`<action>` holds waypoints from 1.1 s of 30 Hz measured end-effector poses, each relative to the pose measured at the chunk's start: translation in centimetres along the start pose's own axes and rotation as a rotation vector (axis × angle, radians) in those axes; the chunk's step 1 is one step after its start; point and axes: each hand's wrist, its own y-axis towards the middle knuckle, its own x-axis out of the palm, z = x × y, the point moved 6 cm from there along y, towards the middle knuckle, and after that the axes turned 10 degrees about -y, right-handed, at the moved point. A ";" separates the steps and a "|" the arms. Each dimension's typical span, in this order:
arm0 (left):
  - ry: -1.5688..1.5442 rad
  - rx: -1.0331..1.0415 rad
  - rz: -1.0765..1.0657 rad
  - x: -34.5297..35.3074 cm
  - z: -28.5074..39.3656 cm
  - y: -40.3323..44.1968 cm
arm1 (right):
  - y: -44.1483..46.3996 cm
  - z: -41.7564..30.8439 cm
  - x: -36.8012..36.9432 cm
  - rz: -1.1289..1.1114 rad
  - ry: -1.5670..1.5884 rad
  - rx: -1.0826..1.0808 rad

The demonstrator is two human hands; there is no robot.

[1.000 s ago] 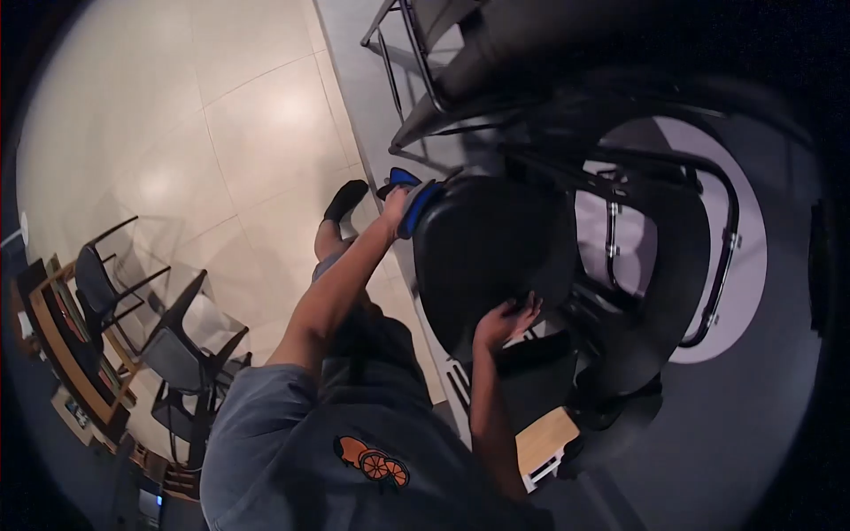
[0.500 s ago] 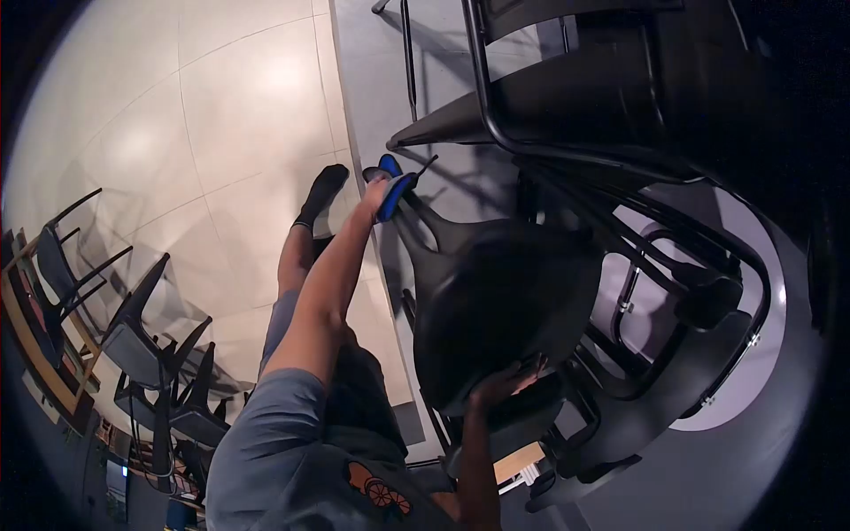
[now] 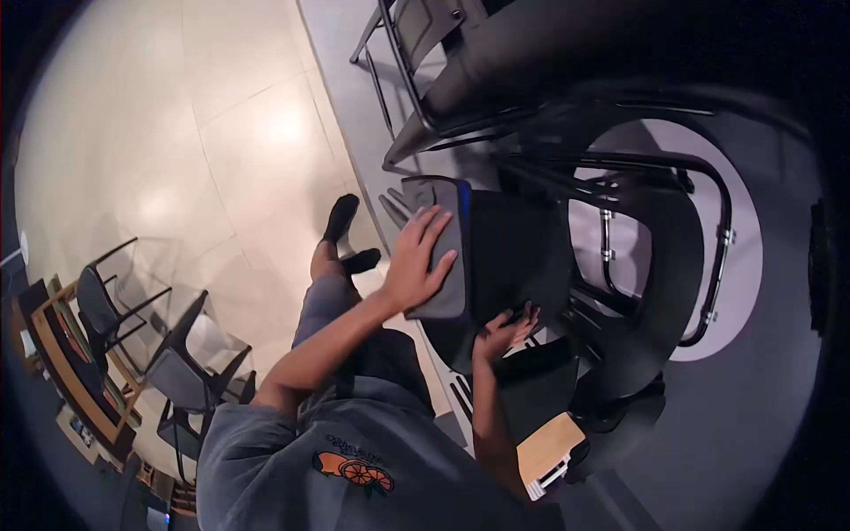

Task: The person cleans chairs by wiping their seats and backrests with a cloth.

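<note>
One grey cloth (image 3: 448, 299) partly covers a black chair (image 3: 450, 343).
Left hand (image 3: 414, 270): grip spread flat on it. Right hand (image 3: 501, 338): beside the chair, grip unclear.

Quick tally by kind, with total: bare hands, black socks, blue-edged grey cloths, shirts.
Bare hands: 2 (left hand, right hand)
Black socks: 2
Blue-edged grey cloth: 1
Shirt: 1
Total: 6
</note>
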 end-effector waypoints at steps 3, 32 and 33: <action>0.268 0.205 -0.211 1.8 -0.3 4.3 | 0.1 -0.4 -0.4 0.016 0.003 0.013; -0.497 -0.094 -0.841 11.3 3.6 1.5 | 2.4 -7.8 -4.3 -0.008 0.350 -0.201; -0.254 0.115 -0.808 8.6 5.2 2.1 | 2.8 -8.1 -3.4 -0.008 0.349 -0.181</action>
